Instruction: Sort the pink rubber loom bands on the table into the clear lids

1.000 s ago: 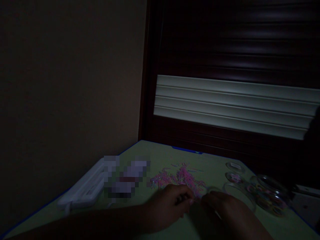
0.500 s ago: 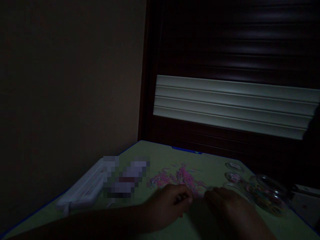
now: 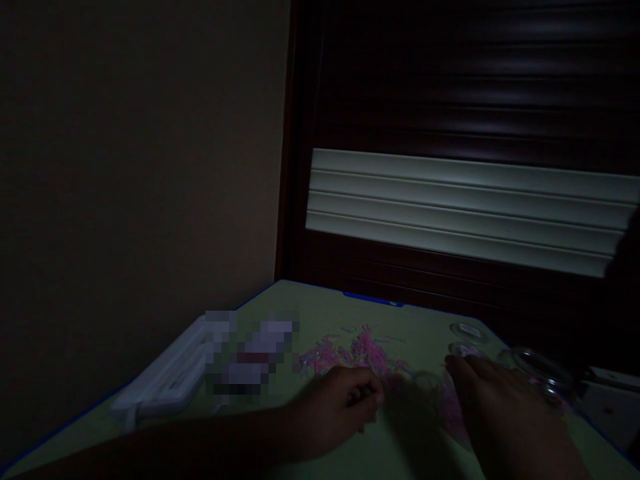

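Many strips point(image 3: 369, 351) lie beyond curled left hand point(image 3: 345, 407), near outstretched right hand point(image 3: 505, 403); holds unclear.

Seemingly a home — plain wall point(image 3: 150, 167), slatted panel point(image 3: 460, 210), blue-edged table point(image 3: 425, 327)

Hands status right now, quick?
Left hand: closed, fingers curled by the pink pile; can't tell if it's holding anything.
Right hand: near the clear jar; grip hidden, can't tell.
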Action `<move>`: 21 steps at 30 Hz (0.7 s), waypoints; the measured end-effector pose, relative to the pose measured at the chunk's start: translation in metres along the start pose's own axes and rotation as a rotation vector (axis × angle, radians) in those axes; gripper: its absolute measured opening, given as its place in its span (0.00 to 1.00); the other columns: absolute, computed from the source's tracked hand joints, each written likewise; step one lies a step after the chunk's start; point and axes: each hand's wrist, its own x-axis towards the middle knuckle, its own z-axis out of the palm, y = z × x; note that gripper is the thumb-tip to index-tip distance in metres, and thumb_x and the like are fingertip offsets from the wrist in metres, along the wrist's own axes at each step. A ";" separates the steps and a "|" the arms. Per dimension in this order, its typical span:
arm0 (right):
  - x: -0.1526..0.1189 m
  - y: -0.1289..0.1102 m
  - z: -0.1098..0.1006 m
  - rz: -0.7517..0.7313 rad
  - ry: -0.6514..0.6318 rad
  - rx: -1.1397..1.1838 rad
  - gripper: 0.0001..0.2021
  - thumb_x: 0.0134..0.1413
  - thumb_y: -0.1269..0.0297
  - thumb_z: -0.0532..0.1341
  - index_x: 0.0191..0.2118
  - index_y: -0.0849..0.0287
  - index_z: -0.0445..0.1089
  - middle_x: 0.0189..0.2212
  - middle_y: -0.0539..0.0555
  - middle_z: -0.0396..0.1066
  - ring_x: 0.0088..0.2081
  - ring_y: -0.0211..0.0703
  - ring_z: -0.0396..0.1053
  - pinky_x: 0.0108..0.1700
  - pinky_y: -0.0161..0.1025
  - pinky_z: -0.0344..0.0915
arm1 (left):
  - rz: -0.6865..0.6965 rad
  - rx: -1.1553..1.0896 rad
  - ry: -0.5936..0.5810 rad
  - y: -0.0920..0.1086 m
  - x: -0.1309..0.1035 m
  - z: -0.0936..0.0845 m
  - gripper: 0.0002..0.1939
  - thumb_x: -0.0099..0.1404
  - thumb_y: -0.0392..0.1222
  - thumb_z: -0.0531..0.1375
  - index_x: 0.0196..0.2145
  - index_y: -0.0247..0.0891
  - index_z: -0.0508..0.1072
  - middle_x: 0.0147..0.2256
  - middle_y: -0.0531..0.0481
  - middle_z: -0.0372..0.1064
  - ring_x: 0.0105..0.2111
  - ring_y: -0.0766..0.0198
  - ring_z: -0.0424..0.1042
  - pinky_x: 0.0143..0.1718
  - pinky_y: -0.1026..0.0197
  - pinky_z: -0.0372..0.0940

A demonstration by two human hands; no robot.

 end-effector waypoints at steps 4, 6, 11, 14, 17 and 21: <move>-0.002 0.005 -0.001 0.007 -0.019 -0.089 0.21 0.36 0.82 0.53 0.39 0.65 0.71 0.36 0.65 0.72 0.35 0.56 0.70 0.35 0.49 0.65 | -0.017 -0.007 -0.004 0.000 0.000 0.000 0.10 0.63 0.42 0.51 0.33 0.34 0.68 0.25 0.52 0.66 0.24 0.69 0.66 0.25 0.68 0.60; -0.003 0.006 -0.001 0.014 -0.037 -0.112 0.21 0.37 0.81 0.52 0.39 0.65 0.72 0.37 0.65 0.72 0.36 0.56 0.69 0.35 0.50 0.65 | -0.020 -0.009 -0.005 0.000 0.000 0.000 0.10 0.63 0.42 0.51 0.34 0.34 0.68 0.25 0.52 0.66 0.24 0.70 0.65 0.25 0.69 0.60; -0.002 0.005 -0.002 0.041 -0.106 -0.109 0.19 0.39 0.82 0.51 0.37 0.63 0.72 0.36 0.64 0.72 0.36 0.56 0.70 0.36 0.51 0.65 | -0.024 0.001 0.004 -0.001 0.001 0.000 0.10 0.64 0.42 0.51 0.32 0.34 0.68 0.25 0.52 0.66 0.24 0.70 0.65 0.25 0.69 0.60; -0.001 0.005 -0.004 0.053 -0.148 -0.096 0.19 0.39 0.83 0.50 0.36 0.62 0.72 0.36 0.64 0.72 0.35 0.55 0.70 0.35 0.51 0.64 | -0.016 0.010 -0.001 -0.002 0.002 0.000 0.10 0.63 0.41 0.51 0.32 0.34 0.68 0.25 0.52 0.66 0.23 0.70 0.65 0.25 0.69 0.60; 0.000 0.004 -0.005 0.032 -0.148 -0.086 0.19 0.41 0.82 0.50 0.35 0.62 0.72 0.36 0.64 0.72 0.35 0.55 0.70 0.35 0.51 0.64 | -0.016 -0.003 -0.008 -0.003 0.002 -0.001 0.09 0.63 0.41 0.51 0.33 0.34 0.68 0.25 0.52 0.66 0.23 0.70 0.65 0.24 0.69 0.60; 0.001 0.001 -0.005 0.050 -0.178 -0.069 0.18 0.39 0.82 0.51 0.34 0.63 0.72 0.36 0.65 0.72 0.34 0.56 0.70 0.35 0.52 0.64 | -0.028 -0.005 -0.001 -0.002 0.002 0.000 0.09 0.63 0.41 0.51 0.32 0.34 0.68 0.25 0.53 0.66 0.23 0.70 0.65 0.24 0.69 0.59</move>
